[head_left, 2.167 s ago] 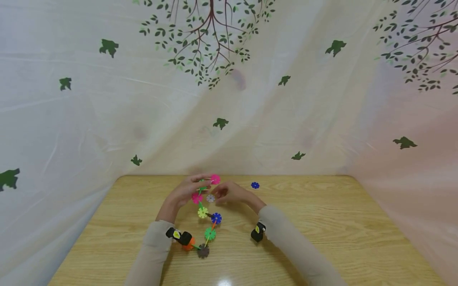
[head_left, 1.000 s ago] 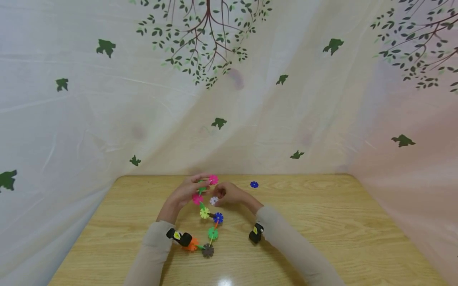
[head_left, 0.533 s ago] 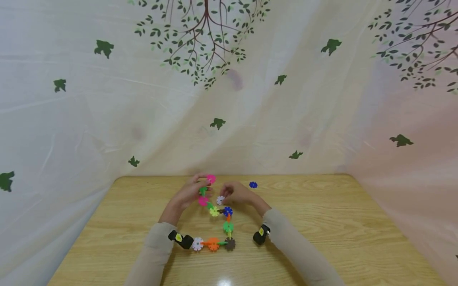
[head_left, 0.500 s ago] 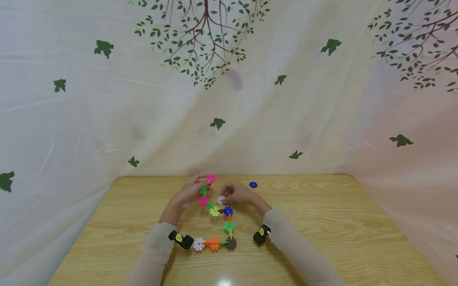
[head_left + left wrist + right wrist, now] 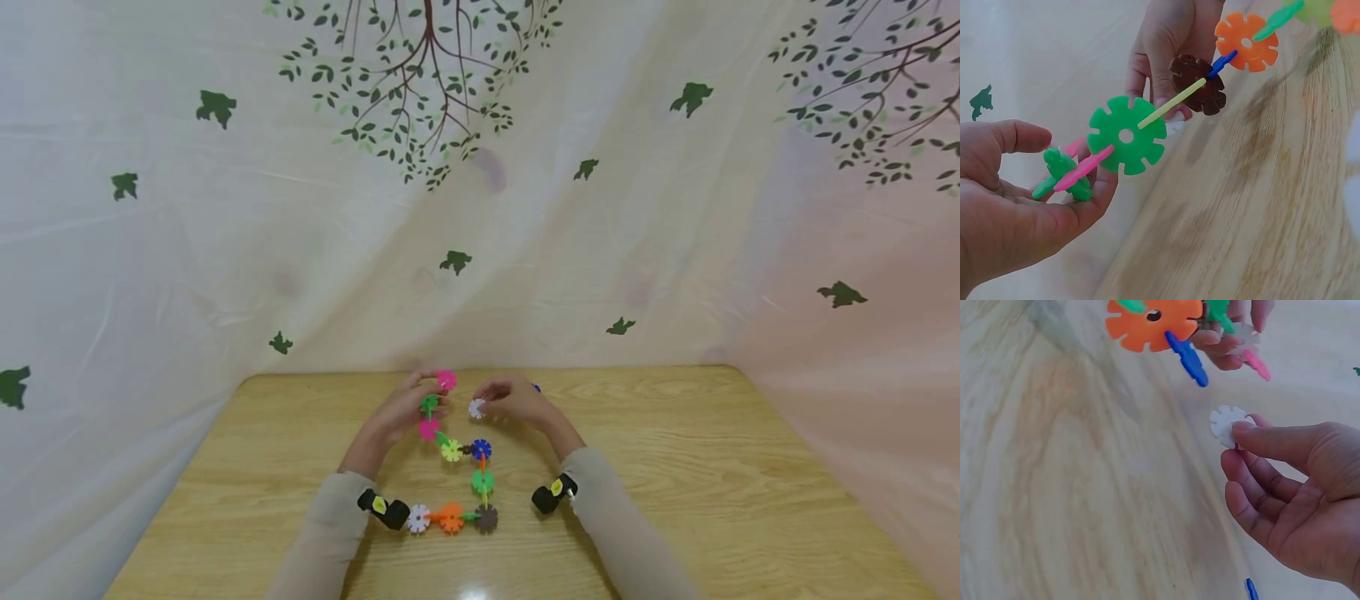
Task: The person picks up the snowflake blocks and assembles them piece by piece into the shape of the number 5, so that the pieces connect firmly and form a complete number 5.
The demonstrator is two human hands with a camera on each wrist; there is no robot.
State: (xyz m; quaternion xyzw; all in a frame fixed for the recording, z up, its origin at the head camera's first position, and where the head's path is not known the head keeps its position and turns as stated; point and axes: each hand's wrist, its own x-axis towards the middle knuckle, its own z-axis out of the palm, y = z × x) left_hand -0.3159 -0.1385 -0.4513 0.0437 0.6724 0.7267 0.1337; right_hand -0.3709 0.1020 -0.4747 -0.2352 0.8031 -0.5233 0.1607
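Observation:
A chain of slotted flower-shaped plastic discs winds from my left hand (image 5: pixel 405 408) toward the near side of the table, with discs set edge-on as links. My left hand holds its far end: a pink disc (image 5: pixel 447 380) shows at the fingertips and a green disc (image 5: pixel 429 404) by the palm. In the left wrist view the fingers curl about crossed green and pink discs, before a flat green disc (image 5: pixel 1125 147). My right hand (image 5: pixel 522 400) pinches a loose white disc (image 5: pixel 1225 424) between thumb and forefinger, apart from the chain, its other fingers half curled.
A blue disc (image 5: pixel 536 388) lies on the wooden table (image 5: pixel 675 467) behind my right hand, mostly hidden. The chain's near end, a white disc (image 5: pixel 418 518), is beside my left wrist camera (image 5: pixel 386 510). A printed cloth (image 5: pixel 360 275) hangs behind the table.
My right hand has moved right with the white disc, away from the chain, now partly covering the loose blue disc. The chain's near part has swung right, bringing its white end disc into view.

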